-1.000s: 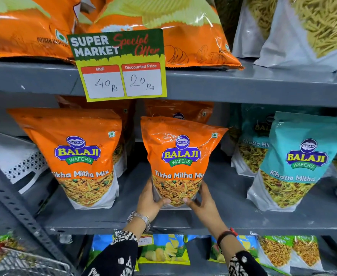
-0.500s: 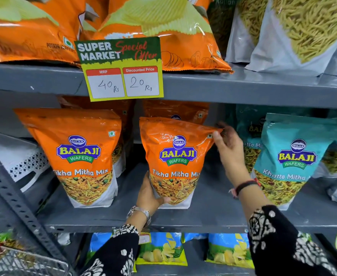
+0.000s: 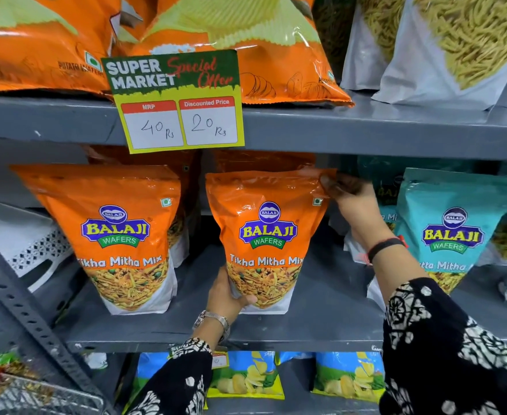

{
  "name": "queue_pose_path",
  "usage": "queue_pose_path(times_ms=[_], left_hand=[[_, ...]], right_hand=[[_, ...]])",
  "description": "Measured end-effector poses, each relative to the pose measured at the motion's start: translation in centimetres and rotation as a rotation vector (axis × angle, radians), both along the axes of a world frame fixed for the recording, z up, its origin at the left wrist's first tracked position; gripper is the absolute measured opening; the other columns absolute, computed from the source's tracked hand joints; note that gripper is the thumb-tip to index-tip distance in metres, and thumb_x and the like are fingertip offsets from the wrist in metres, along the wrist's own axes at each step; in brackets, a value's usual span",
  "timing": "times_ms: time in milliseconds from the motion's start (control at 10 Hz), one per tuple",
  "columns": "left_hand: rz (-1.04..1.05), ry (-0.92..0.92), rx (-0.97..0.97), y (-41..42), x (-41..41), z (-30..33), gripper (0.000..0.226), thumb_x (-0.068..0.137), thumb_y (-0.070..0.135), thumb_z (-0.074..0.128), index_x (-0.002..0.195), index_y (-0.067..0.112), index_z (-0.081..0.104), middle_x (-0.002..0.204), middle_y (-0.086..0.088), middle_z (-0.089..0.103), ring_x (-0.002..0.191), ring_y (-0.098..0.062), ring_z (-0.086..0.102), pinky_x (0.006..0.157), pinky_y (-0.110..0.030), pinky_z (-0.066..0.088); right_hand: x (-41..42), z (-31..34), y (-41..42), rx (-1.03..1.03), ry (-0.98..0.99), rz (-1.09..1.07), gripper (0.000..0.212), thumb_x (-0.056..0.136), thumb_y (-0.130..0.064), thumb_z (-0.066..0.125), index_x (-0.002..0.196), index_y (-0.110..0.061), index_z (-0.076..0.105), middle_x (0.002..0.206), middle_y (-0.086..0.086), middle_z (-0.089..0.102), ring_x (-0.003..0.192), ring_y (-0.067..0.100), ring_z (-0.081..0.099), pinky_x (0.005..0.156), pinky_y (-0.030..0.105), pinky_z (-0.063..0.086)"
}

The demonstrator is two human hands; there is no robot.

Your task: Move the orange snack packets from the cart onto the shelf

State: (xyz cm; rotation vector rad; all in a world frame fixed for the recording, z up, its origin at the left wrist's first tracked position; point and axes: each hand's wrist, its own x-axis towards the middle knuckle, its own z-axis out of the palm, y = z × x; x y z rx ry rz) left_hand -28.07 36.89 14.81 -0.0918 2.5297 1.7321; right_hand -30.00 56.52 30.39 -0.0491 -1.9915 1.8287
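Observation:
An orange Balaji Tikha Mitha Mix packet (image 3: 268,235) stands upright on the grey middle shelf (image 3: 321,319). My left hand (image 3: 226,296) grips its lower left corner. My right hand (image 3: 348,196) pinches its top right corner. A second orange packet (image 3: 117,232) stands upright to its left, and more orange packets (image 3: 264,161) show behind both. The wire cart (image 3: 39,395) shows only as a corner at the bottom left, with packets inside.
Teal Balaji packets (image 3: 452,232) stand right of my right arm. A price sign (image 3: 175,100) hangs from the upper shelf, which bears large orange and white bags. A perforated grey upright (image 3: 21,310) slants at left. Blue chip packets (image 3: 246,377) fill the shelf below.
My right hand went from the packet's bottom right corner up to its top right corner and now pinches it. The left hand stays at the lower left. The packet stands straighter.

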Motion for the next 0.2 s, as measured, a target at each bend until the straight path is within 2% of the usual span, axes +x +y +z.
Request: queue_pose_path(times_ms=[100, 200], left_hand=[[-0.023, 0.008, -0.018, 0.0, 0.3, 0.3, 0.078, 0.064, 0.004, 0.075, 0.128, 0.009, 0.031, 0.133, -0.016, 0.047, 0.122, -0.034, 0.044, 0.088, -0.030, 0.036], [0.022, 0.107, -0.015, -0.1, 1.1, 0.7, 0.098, 0.062, 0.005, 0.078, 0.137, 0.009, 0.015, 0.144, -0.016, 0.034, 0.131, -0.033, 0.034, 0.101, -0.038, 0.035]], right_hand=[[0.2, -0.1, 0.2, 0.061, -0.013, -0.013, 0.028, 0.083, -0.014, 0.058, 0.107, 0.001, 0.057, 0.103, 0.010, 0.060, 0.087, 0.018, 0.060, 0.085, 0.033, 0.047], [1.4, -1.1, 0.7, 0.189, 0.020, -0.118, 0.030, 0.083, -0.019, 0.058, 0.109, -0.003, 0.057, 0.104, 0.006, 0.059, 0.096, 0.019, 0.056, 0.082, 0.027, 0.045]])
